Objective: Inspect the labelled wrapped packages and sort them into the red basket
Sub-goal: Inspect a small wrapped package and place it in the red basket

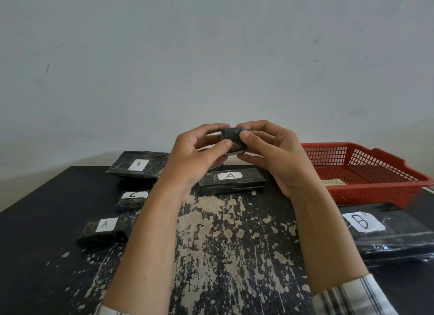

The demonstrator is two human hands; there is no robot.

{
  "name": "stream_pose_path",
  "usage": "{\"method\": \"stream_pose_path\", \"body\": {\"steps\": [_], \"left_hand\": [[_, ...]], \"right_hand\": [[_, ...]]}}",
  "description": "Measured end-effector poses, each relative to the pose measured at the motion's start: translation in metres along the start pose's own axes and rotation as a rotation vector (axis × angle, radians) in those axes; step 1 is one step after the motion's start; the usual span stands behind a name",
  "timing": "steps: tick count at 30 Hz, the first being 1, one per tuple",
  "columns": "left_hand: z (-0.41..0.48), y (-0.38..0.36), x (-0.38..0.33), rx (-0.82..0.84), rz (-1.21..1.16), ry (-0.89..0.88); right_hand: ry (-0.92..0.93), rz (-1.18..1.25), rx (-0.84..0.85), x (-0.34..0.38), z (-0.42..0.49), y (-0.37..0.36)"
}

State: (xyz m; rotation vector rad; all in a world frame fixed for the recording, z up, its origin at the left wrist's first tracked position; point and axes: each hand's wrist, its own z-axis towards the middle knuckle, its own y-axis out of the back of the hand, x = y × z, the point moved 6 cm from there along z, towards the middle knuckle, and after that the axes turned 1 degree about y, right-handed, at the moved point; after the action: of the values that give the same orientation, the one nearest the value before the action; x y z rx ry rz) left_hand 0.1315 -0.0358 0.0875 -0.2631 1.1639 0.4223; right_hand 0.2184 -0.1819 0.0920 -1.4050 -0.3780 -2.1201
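Observation:
A small black wrapped package (232, 139) is held up above the table between both hands. My left hand (195, 155) pinches its left side with thumb and fingers. My right hand (270, 150) pinches its right side. Its label faces down, only a white edge showing. The red basket (366, 173) stands at the right rear with no package visible inside. On the table lie wrapped packages labelled A (138, 165), A (231, 182), C (131, 200), A (103, 230) and B (385, 232).
The black table (223, 244) has worn, flaking paint in the middle. A grey wall rises behind it. The B package lies just in front of the basket at the right edge. Striped sleeve cuffs (352, 298) show at the bottom.

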Motion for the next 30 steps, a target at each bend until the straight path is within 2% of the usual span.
{"method": "stream_pose_path", "body": {"steps": [8, 13, 19, 25, 30], "left_hand": [[0.0, 0.002, 0.0, 0.024, -0.056, 0.049], [0.0, 0.006, -0.004, 0.022, -0.1, -0.039], [-0.003, 0.004, -0.011, 0.038, -0.027, -0.089], [-0.004, 0.002, -0.01, 0.055, -0.045, -0.073], [-0.001, 0.003, -0.004, -0.003, -0.06, 0.009]], "right_hand": [[0.101, -0.046, 0.062, 0.005, -0.001, -0.002], [0.087, 0.015, 0.129, 0.006, -0.001, -0.003], [-0.036, 0.036, 0.092, 0.002, -0.002, -0.006], [-0.029, 0.021, 0.035, 0.0, 0.0, -0.004], [-0.016, -0.014, 0.05, 0.0, -0.001, -0.004]]}}
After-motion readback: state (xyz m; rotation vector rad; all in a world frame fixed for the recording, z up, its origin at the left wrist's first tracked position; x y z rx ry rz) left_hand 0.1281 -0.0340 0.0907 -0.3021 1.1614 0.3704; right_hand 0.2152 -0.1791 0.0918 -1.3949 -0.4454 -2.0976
